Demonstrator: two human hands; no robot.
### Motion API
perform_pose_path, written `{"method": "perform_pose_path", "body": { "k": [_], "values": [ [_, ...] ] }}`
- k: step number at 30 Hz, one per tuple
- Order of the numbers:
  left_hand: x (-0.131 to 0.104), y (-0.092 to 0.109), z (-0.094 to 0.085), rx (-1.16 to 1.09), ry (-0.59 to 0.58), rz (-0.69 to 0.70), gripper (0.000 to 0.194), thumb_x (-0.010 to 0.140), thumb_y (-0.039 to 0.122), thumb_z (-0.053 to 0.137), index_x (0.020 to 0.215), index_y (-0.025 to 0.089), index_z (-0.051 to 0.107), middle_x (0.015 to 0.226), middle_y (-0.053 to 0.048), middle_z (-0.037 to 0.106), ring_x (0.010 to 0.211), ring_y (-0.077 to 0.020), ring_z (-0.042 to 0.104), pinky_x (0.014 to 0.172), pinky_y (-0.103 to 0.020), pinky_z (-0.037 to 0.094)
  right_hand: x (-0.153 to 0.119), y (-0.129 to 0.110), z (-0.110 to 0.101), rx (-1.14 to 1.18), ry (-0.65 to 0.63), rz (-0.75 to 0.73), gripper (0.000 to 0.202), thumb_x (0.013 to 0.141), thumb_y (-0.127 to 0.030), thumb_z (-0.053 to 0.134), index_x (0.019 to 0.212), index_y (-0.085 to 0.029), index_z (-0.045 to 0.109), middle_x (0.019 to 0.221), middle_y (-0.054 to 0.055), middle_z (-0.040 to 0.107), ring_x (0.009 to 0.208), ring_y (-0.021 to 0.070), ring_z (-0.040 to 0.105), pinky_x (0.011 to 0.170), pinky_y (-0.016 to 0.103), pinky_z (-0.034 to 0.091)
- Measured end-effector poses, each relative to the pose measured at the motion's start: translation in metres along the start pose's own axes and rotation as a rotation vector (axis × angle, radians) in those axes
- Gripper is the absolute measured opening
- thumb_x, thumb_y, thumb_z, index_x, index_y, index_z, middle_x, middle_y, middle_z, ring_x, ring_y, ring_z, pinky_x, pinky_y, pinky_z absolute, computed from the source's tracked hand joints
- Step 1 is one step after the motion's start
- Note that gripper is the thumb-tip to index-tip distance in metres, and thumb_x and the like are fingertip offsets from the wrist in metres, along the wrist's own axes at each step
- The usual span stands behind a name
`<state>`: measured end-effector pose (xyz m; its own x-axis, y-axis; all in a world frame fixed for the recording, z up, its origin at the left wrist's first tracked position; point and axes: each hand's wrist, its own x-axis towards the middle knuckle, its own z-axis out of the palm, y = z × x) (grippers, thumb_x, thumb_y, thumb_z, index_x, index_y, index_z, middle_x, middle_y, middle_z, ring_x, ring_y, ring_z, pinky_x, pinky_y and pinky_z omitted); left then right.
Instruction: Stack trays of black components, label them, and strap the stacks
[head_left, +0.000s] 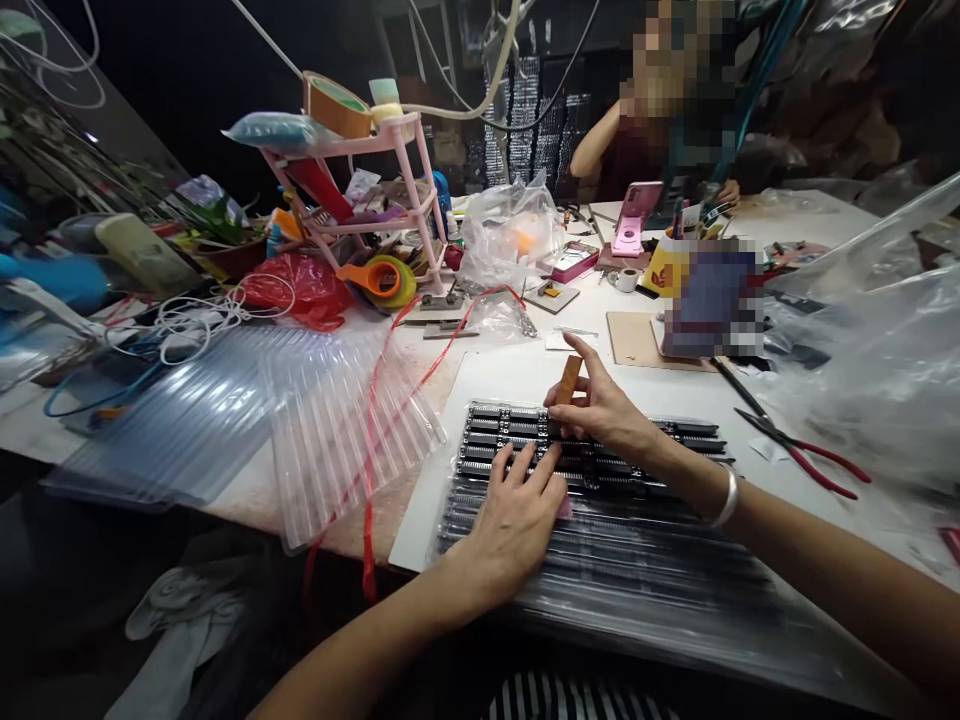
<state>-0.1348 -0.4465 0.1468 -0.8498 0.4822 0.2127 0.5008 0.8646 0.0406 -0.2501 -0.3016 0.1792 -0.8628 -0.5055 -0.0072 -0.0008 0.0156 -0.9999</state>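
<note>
Rows of small black toothed parts lie in a clear ribbed plastic tray in front of me. My left hand rests flat on these rows with its fingers spread. Just beyond it, my right hand pinches a small flat orange-brown piece between thumb and fingers, low over the far rows; its index finger points up. The lower tip of that piece is hidden behind the fingers. A bit of pink shows beside my left hand.
Empty ribbed clear trays are stacked at left, crossed by red string. Red-handled pliers lie at right. Behind stand a pink rack, a phone on a pink stand and plastic bags. A person sits opposite.
</note>
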Motion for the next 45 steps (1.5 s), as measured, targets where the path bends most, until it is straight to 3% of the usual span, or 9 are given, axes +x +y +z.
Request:
{"method": "perform_pose_path", "body": {
  "k": [6,12,24,37,45],
  "values": [
    [-0.001,-0.001,0.001,-0.025,0.016,0.004,0.02,0.087,0.011,0.04,0.097,0.017,0.056,0.138,-0.006,0.049,0.126,-0.0273,0.044,0.106,-0.051,0.032,0.001,0.009,0.002,-0.069,0.053,0.038,0.063,0.077,-0.038,0.057,0.13,-0.021,0.029,0.082,0.0,0.058,0.05,0.0092,0.054,0.041,0.021,0.043],
    [0.0,-0.002,0.001,-0.02,0.026,0.006,0.02,0.086,0.009,0.041,0.097,0.017,0.056,0.138,-0.006,0.049,0.126,-0.0271,0.044,0.106,-0.052,0.031,0.0,0.016,0.002,-0.099,0.055,-0.028,0.057,0.08,-0.038,0.056,0.129,-0.023,0.031,0.073,-0.003,0.056,0.051,0.0107,0.056,0.042,0.022,0.046],
    [0.0,0.0,0.001,-0.017,0.024,-0.006,0.02,0.086,0.009,0.039,0.096,0.017,0.055,0.138,-0.006,0.049,0.125,-0.0267,0.045,0.106,-0.053,0.029,-0.002,0.021,0.0,-0.111,0.047,-0.078,0.05,0.082,-0.036,0.055,0.126,-0.025,0.033,0.074,-0.004,0.054,0.056,0.0116,0.058,0.044,0.022,0.048],
    [0.002,-0.002,-0.004,-0.046,-0.033,-0.024,0.022,0.083,0.006,0.041,0.096,0.017,0.056,0.139,-0.006,0.048,0.126,-0.0263,0.044,0.106,-0.055,0.028,0.002,0.012,-0.007,-0.081,-0.102,-0.052,0.05,0.081,-0.028,0.051,0.127,-0.024,0.033,0.086,-0.001,0.058,0.053,0.007,0.052,0.045,0.02,0.046],
    [-0.001,0.001,0.001,-0.034,0.042,-0.025,0.015,0.089,0.012,0.04,0.088,0.018,0.053,0.14,-0.004,0.046,0.126,-0.0265,0.044,0.107,-0.056,0.022,0.003,0.016,-0.005,-0.076,0.121,-0.009,0.061,0.077,-0.029,0.054,0.132,-0.025,0.027,0.079,-0.003,0.056,0.045,0.0083,0.053,0.037,0.02,0.044]
  ]
}}
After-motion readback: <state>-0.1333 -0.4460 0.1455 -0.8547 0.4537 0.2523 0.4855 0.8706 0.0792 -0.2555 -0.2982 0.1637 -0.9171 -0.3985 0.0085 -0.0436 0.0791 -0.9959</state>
